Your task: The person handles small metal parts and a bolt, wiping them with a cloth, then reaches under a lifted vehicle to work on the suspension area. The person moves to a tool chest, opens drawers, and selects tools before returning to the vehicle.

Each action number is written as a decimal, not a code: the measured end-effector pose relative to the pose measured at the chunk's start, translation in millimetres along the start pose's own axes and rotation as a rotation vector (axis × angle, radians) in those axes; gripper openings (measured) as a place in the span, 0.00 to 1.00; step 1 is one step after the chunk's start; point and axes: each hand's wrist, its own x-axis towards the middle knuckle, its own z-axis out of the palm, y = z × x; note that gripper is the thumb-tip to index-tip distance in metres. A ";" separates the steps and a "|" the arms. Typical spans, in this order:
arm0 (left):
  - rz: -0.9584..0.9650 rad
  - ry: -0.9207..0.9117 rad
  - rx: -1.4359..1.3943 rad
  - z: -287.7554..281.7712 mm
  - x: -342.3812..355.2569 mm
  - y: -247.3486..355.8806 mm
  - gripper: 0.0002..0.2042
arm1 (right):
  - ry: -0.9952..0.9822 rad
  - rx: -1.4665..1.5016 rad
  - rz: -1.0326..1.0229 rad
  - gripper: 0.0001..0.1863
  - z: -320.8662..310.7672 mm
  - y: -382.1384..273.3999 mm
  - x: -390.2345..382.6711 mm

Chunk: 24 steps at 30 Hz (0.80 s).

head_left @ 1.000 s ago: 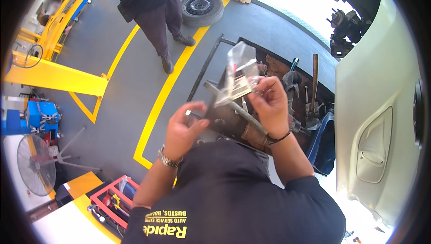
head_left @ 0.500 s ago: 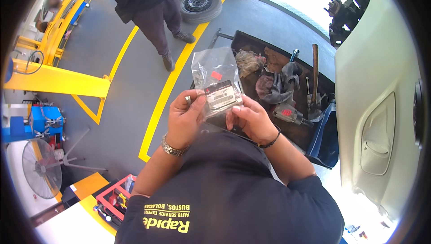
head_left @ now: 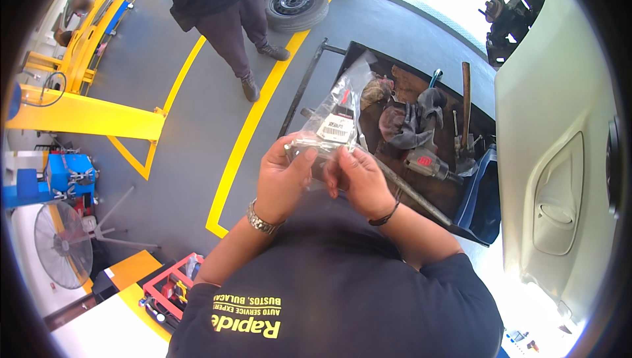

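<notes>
Between my two hands is a clear plastic bag [head_left: 356, 87] with a white and dark label on it. Small shiny metal parts seem to lie at its lower end, though I cannot make out their kind. My left hand [head_left: 284, 172] pinches the bag's lower left side with the thumb on top. At the lower right side, my right hand [head_left: 360, 177] grips it between thumb and curled fingers. Beyond the bag, a black tool cart [head_left: 355, 49] holds gloves and tools.
On the cart are dark work gloves [head_left: 399, 126], an impact wrench [head_left: 426, 164], a hammer with a wooden handle [head_left: 466, 101] and a blue tray [head_left: 484, 193]. A pale car door [head_left: 553, 160] stands to the right. A person [head_left: 227, 19] stands ahead near a wheel [head_left: 296, 6].
The bag has tipped and turned in my hands, its top swinging right and its lower end now bunched with metal showing. Both hands still hold it.
</notes>
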 end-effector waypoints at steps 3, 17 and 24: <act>0.034 0.041 -0.135 -2.2 1.5 1.8 0.06 | -0.127 -0.308 0.097 0.21 6.1 -0.5 -4.1; -0.056 0.050 0.071 16.7 -31.7 36.6 0.06 | -0.164 -1.545 -0.769 0.55 35.8 -50.6 -1.5; 0.142 0.038 0.196 24.4 -36.8 39.1 0.05 | -0.240 -1.481 -0.903 0.44 38.1 -60.3 -8.0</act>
